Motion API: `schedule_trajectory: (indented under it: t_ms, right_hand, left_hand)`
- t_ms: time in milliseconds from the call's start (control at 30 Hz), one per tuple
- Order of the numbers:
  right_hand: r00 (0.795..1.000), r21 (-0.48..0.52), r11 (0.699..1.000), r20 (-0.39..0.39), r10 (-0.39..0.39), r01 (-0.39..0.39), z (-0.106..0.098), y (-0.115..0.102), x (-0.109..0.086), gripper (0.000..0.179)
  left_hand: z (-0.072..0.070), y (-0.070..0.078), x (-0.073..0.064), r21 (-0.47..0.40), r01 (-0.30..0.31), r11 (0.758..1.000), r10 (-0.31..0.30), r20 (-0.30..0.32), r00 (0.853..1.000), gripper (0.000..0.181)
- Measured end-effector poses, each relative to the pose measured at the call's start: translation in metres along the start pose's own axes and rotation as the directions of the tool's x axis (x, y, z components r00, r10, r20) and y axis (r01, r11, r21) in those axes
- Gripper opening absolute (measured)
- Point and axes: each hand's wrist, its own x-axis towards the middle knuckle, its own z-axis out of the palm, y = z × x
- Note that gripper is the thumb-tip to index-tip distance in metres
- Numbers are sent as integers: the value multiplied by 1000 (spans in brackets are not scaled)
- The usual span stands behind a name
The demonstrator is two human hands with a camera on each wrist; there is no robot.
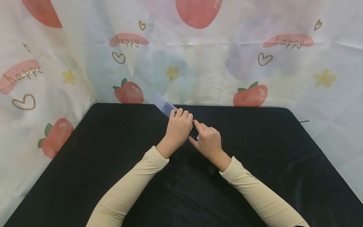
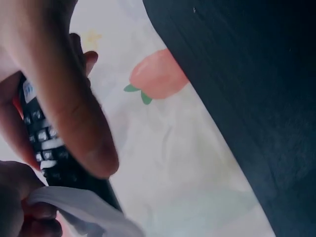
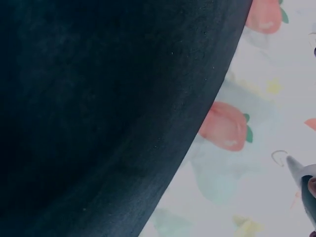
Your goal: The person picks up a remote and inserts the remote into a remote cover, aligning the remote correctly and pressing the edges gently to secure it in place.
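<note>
A black remote control [image 1: 194, 133] with rows of buttons is held tilted over the table between both hands. Its far part lies inside a clear, floppy sleeve [image 1: 160, 102], and keys show through the film. My left hand [image 1: 179, 127] grips the sleeved remote around its middle. At the near end, my right hand [image 1: 209, 140] holds the bare remote between thumb and fingers. The left wrist view has the remote [image 2: 49, 148] close up, partly covered by a finger, with a loose edge of the sleeve [image 2: 84, 202] below. Only the sleeve tip [image 3: 295, 168] and bits of fingers enter the right wrist view.
A black cloth covers the table [image 1: 127, 126], whose far edge runs just beyond the hands. Behind and to the left hangs a pale curtain [image 1: 210, 63] printed with fruit, hearts and flowers.
</note>
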Motion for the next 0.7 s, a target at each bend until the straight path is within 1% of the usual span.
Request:
schedule_trajectory:
  t_ms: [67, 133, 233, 300, 367, 433, 500, 567, 633, 700]
  right_hand:
    - [1000, 3, 1000, -14, 12, -12, 1, 1, 2, 54]
    - [999, 5, 1000, -32, 23, -23, 1, 3, 5, 53]
    - [996, 32, 998, -72, 58, -56, 0, 5, 13, 50]
    - [988, 75, 992, -104, 111, -104, -3, 7, 19, 49]
    - [973, 138, 975, -130, 191, -173, -6, 8, 26, 48]
    - [948, 205, 946, -144, 283, -251, -9, 9, 32, 49]
    - [923, 260, 912, -135, 360, -318, -10, 8, 37, 50]
    - [906, 285, 886, -111, 409, -365, -11, 6, 39, 51]
    - [900, 288, 874, -78, 429, -392, -11, 3, 39, 51]
    - [903, 275, 874, -41, 427, -400, -10, 0, 37, 51]
  left_hand:
    - [2, 0, 0, -20, 21, 1000, -22, -33, 999, 12]
    - [5, -1, 0, -48, 51, 998, -55, -81, 995, 13]
    - [10, -7, -2, -95, 87, 992, -102, -163, 981, 21]
    - [14, -11, -4, -114, 100, 988, -123, -213, 969, 27]
    - [18, -15, -6, -122, 116, 986, -144, -247, 958, 30]
    - [21, -18, -6, -119, 141, 983, -169, -266, 949, 30]
    - [24, -19, -4, -111, 171, 979, -196, -269, 943, 30]
    - [25, -18, -1, -85, 198, 977, -213, -271, 939, 28]
    - [27, -18, 3, -55, 218, 974, -225, -284, 932, 24]
    - [27, -19, 4, -20, 235, 972, -230, -303, 925, 19]
